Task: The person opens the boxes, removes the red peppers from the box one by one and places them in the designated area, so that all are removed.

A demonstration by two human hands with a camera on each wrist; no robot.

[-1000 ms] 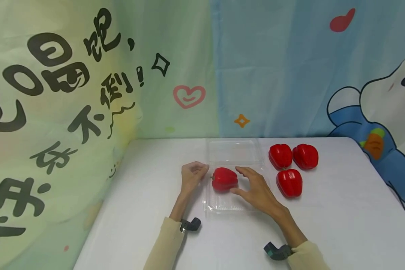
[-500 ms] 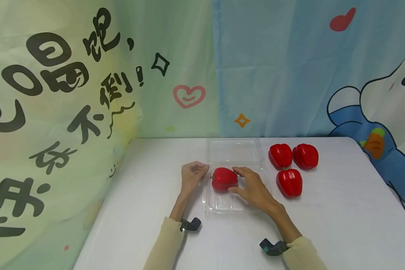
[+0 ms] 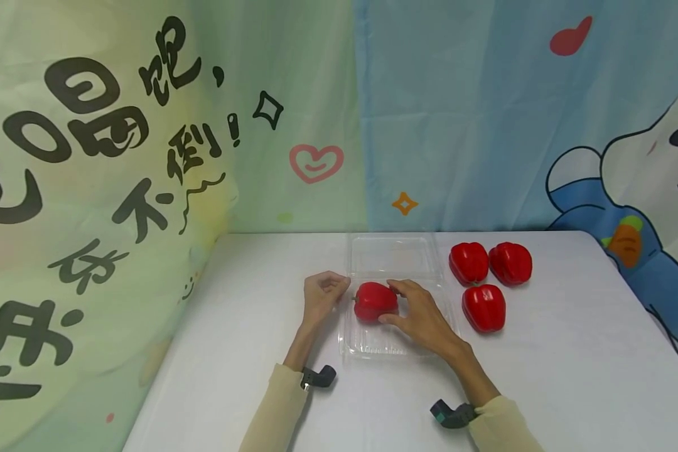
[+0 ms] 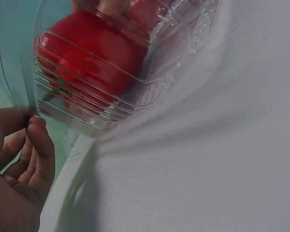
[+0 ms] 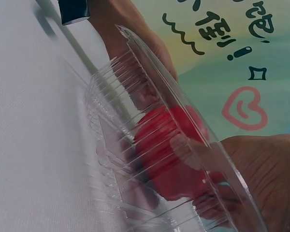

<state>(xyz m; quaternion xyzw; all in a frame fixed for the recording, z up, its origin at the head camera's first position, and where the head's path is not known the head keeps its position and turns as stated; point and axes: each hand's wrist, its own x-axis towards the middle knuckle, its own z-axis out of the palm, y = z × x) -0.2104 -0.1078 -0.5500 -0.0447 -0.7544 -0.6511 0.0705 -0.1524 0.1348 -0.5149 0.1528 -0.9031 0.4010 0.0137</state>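
Observation:
A red bell pepper [image 3: 375,301] lies on its side in the left half of a clear plastic clamshell box [image 3: 373,350], its green stem [image 4: 55,92] towards the left wall. My left hand [image 3: 323,294] pinches the box's left rim between thumb and forefinger. From the right, my right hand [image 3: 424,317] holds the pepper, with the thumb on its near side and fingertips on its far side. Through the clear wall in the right wrist view, the thumb [image 5: 183,147] lies against the pepper; some fingers are partly hidden behind it.
The box's lid [image 3: 392,254] lies folded back behind it. Three more red bell peppers stand to the right: one at the back [image 3: 469,262], one at the far right [image 3: 510,263], one nearer [image 3: 484,308]. A printed curtain [image 3: 316,113] hangs behind the white table [image 3: 231,326].
My right hand has shifted a little left, and its fingers have closed in on the pepper from slightly apart. The left hand and the box have stayed put.

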